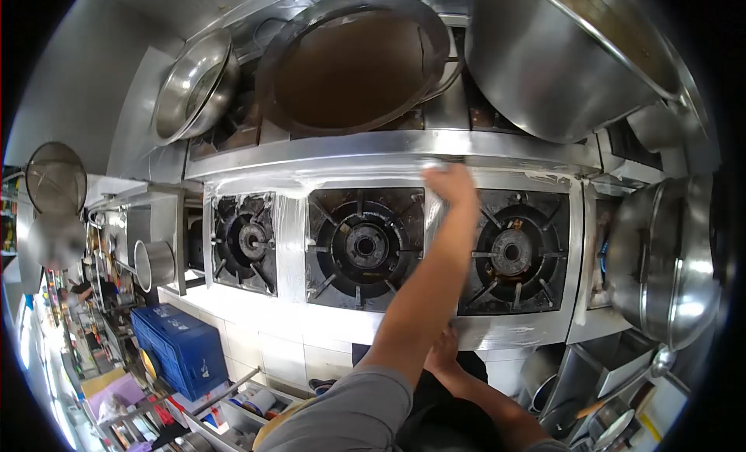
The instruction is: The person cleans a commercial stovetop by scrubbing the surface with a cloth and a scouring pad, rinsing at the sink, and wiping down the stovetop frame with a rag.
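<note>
My right arm or left arm reach shows as follows: my left hand (451,181) is stretched far forward to the steel ledge (326,153) behind the burners, its fingers closed round a small whitish thing (433,164) too blurred to name. White foamy streaks lie on the steel stove top (291,242) around the black burner grates. Close to my body, my right hand (443,349) is near the stove's front edge, below the right burner (510,252); its fingers are partly hidden by my left arm.
Behind the ledge stand a large wok of brown liquid (350,71), a tall steel pot (559,63) and steel bowls (194,87). A big steel wok (668,258) is at the right. A blue crate (179,351) sits on the floor at the left.
</note>
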Demonstrator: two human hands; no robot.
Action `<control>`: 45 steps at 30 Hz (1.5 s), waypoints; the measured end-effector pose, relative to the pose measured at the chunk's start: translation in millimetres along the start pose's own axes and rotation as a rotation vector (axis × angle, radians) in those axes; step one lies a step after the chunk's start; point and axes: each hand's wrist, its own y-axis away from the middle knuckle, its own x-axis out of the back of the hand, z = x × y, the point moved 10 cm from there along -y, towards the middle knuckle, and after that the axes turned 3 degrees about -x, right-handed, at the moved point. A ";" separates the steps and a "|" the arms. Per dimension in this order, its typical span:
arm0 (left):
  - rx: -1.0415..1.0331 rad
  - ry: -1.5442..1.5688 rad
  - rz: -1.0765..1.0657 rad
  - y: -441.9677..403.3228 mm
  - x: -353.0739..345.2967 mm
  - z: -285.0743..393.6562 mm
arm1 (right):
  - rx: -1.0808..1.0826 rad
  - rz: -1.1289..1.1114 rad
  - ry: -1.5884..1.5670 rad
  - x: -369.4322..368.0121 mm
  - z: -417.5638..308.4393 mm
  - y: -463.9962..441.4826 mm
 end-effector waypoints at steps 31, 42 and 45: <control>-1.064 -0.893 -0.980 -328.5 232.2 45.9 | -0.071 -0.053 0.195 -13.1 -2.5 2.4; -1.239 -0.608 -1.181 57.1 27.5 78.7 | -0.107 -0.026 0.257 -8.4 -2.7 7.0; -1.340 -0.539 -1.097 112.0 111.1 39.5 | -0.116 -0.030 0.253 -8.4 -0.5 12.2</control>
